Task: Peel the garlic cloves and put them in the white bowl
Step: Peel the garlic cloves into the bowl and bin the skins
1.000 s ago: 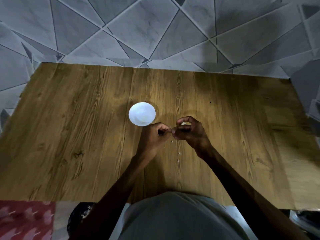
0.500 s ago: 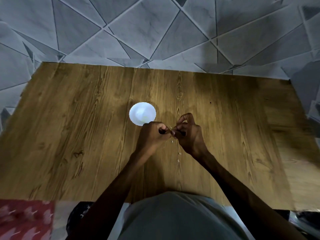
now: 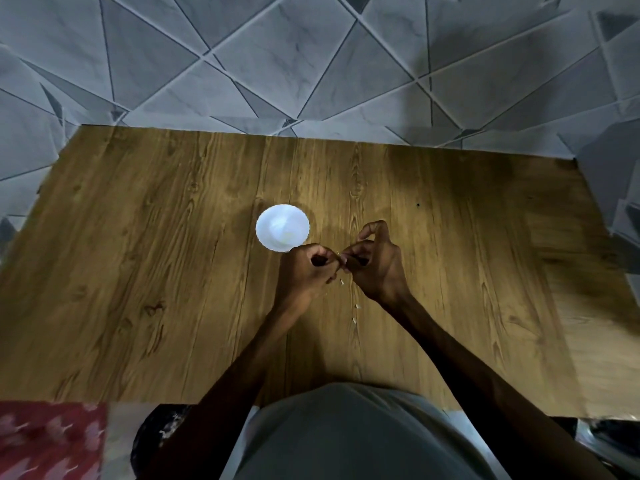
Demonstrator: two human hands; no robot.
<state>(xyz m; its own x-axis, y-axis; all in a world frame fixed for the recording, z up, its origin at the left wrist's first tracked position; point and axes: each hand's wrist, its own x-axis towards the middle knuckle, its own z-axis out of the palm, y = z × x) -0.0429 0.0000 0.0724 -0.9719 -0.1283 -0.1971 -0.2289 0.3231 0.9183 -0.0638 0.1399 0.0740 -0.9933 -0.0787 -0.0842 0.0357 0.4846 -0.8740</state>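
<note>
- Pale garlic clove (image 3: 341,262) sits pinched betw. the fingertips of both hands, just above the desk (image 3: 156,271) and near the white bowl (image 3: 268,216). Fingers hide most of it; only a sliver shows.
- Left hand (image 3: 304,271): fingers curled in, thumb & forefinger nipping the clove's left end.
- Right hand (image 3: 375,268): also curled, forefinger arched high, fingertips working at the clove's right end.
- Step in hand, as I read it: peeling is under way, skin being picked off bit by bit. This clove isn't in the bowl yet.
- 3 small pale skin scraps (image 3: 357,306) lie on the desk betw. the wrists, which fits that reading.
- White bowl stands just beyond the left hand, its near rim right by the knuckles. The inside is too washed out to tell what's in it.
- Next move prob. calls for a firm hold with 1 hand while the other strips the last skin. After that it's a short reach fwd-left to drop the clove in. Bowl looks small, so aim matters, & a bare clove may be slippery.
- Desk: brown wood-grain top, planks running away from the person.
- Room: grey marble-look floor (image 3: 242,64) in triangular tiles beyond the desk. Red patterned cloth (image 3: 45,441) at lower left, the person's grey shirt (image 3: 346,438) at the bottom edge. Light is dim.
</note>
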